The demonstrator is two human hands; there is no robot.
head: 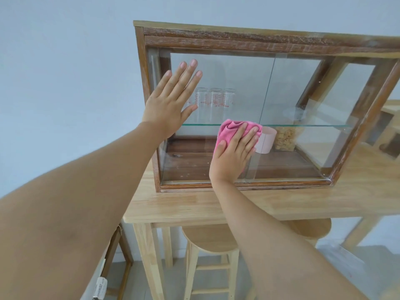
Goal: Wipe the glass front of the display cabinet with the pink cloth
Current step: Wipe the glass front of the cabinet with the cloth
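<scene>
Right hand (pixel 233 152) presses pink cloth (pixel 229 128) flat against glass front (pixel 238 79). Left hand (pixel 171 100), open, braces cabinet (pixel 259 37). Advise overlapping strokes, even pressure.

Pale wooden table (pixel 194 207), wood-framed glass display cabinet (pixel 249 41) standing directly on its top

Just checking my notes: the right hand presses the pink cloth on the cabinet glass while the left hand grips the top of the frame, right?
Not quite. The head view shows the left hand laid flat and open against the cabinet glass near its left edge, not gripping the top of the frame. The rest holds: the right hand presses the pink cloth on the glass.
</scene>
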